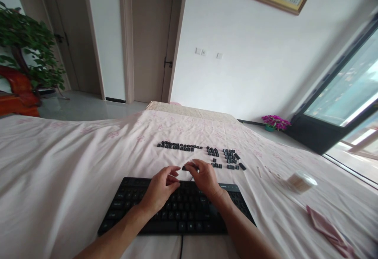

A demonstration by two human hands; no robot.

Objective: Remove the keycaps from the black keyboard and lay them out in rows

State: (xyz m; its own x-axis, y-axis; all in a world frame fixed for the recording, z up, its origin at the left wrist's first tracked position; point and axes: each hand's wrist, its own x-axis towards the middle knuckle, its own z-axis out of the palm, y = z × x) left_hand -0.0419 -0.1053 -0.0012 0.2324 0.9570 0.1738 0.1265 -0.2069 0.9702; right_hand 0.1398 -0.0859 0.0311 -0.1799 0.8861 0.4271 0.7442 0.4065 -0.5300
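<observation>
A black keyboard (pixel 165 226) lies on the pink cloth, its cable running off toward me. Over its far edge, my left hand (pixel 162 184) has thumb and fingers apart, with nothing visible between them. My right hand (pixel 204 175) is closed in a pinch just beside it, above the keyboard's far edge. At its fingertips shows a small black keycap (pixel 184 168), partly hidden by the fingers. Beyond the hands, loose keycaps stand in rows: a long group (pixel 177 146), a small group (pixel 212 151) and a block to the right (pixel 230 156).
On the right are a clear tub of cotton swabs (pixel 301 182), a loose swab (pixel 259 171) and a folded pink cloth (pixel 327 227). The patterned cover (pixel 73 156) spreads under everything. Farther off are doors, a potted plant (pixel 32 50) and purple flowers (pixel 276 122).
</observation>
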